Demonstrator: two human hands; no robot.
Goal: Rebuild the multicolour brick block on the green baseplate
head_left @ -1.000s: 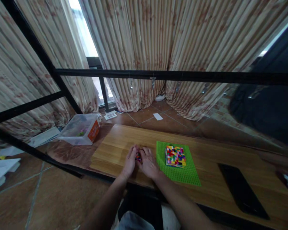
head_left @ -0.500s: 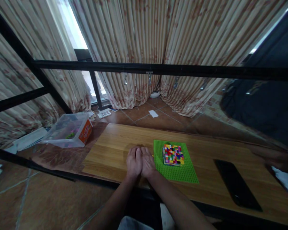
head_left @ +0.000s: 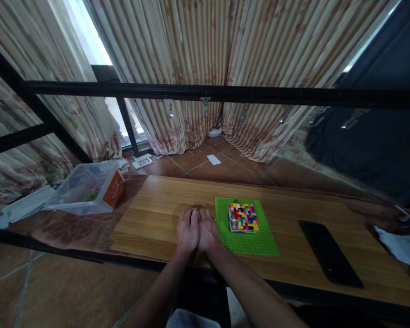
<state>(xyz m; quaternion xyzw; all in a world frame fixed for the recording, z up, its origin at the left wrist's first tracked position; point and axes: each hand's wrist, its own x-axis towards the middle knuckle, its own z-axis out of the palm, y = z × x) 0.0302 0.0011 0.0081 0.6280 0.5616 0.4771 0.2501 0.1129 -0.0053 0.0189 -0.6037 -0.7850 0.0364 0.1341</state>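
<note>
My left hand [head_left: 188, 230] and my right hand [head_left: 208, 229] rest side by side on the wooden board, touching each other. Their backs face up, and the fingers are pressed together and curled downward. No object shows in either hand; the palms and fingertips are hidden. Just right of my right hand lies a green studded baseplate [head_left: 251, 245]. On it stands a low block of many-coloured building bricks [head_left: 243, 217], set toward the plate's far half. Neither hand touches the bricks.
A black phone-like slab [head_left: 330, 253] lies on the wooden board [head_left: 157, 200] at right. At left stands a clear plastic box [head_left: 78, 182] with an orange label and a few bricks. A black metal bar [head_left: 177, 91] crosses ahead, before curtains. Papers [head_left: 398, 246] lie at far right.
The whole view has shifted a little as the head moved, so most things sit slightly more to the left. My hands stay together on the board, and the bricks have not moved.
</note>
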